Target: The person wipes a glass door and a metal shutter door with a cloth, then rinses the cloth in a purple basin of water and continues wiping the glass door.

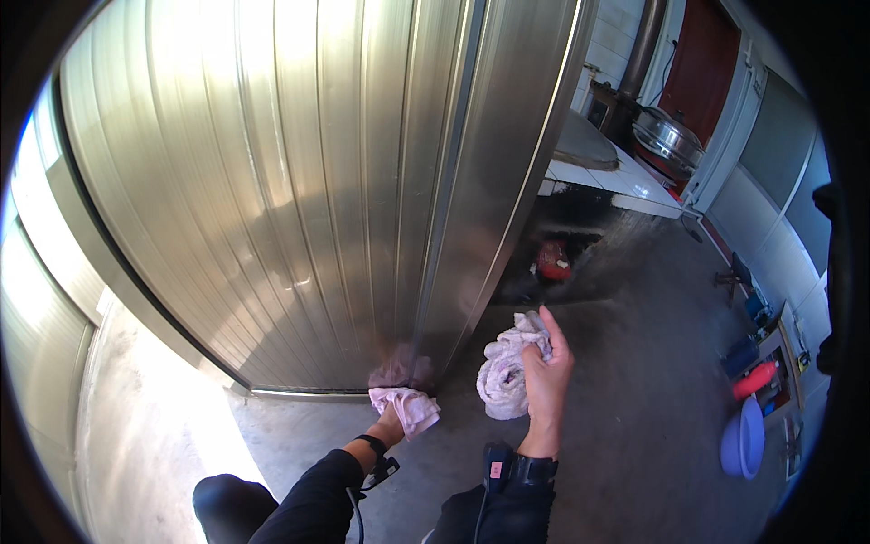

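My left hand (387,426) presses a thin pink cloth (411,409) to the bottom edge of a ribbed metal door (326,272), near its lower right corner. The cloth covers most of the fingers. In my right hand (549,384) is a pale, bunched and rolled terry towel (503,384), held off the door to its right. The thumb lies over the towel and the index finger points up; the other fingers are largely hidden. On the door's shiny surface, a blurred pink reflection shows just above the cloth.
Behind the door's right edge stands a white-tiled stove (646,194) with a sooty opening and a red object (554,260) in it. A steel pot (669,139) sits farther back. Along the right wall are a purple basin (742,438) and a red bottle (756,379). Grey concrete floor (639,408) lies between.
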`<state>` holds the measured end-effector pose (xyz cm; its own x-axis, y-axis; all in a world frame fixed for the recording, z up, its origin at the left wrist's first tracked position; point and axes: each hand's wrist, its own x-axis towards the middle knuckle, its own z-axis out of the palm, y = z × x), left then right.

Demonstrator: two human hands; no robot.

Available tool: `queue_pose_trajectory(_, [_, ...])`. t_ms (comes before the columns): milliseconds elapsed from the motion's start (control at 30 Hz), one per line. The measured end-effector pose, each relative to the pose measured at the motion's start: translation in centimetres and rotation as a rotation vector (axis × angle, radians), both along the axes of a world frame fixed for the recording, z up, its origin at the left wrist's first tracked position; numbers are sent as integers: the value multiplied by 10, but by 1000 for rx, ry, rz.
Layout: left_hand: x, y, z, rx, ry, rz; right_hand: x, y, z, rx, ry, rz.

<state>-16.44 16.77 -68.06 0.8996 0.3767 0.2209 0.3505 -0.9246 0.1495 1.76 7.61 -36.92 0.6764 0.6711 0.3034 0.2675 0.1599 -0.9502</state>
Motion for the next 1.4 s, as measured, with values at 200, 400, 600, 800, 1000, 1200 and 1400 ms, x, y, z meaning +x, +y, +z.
queue_pose_trajectory(200, [-43, 15, 138, -1105, -688, -226, -5, -1, 1, 54, -17, -48])
queue_pose_trajectory(400, [-56, 11, 316, -695, -1009, -22, -8, -2, -3, 37, 12, 22])
queue_pose_trajectory(600, [-51, 64, 512, 983, -927, 11, -15, 6, -8, -108, -146, 78])
queue_pose_trajectory(800, [-42, 60, 662, 1208, -1065, 182, -31, 13, -5, -64, -183, 111])
queue_pose_trajectory(1000, [-49, 52, 586, 1030, -794, 190, -38, 13, 0, -12, -239, 275])
queue_pose_trajectory(1200, [-42, 50, 423, 834, -368, 188, -34, 13, 0, -85, -77, 333])
queue_pose_trajectory(1400, [-64, 38, 244, 142, -187, -95, -37, 13, 0, -12, -137, 308])
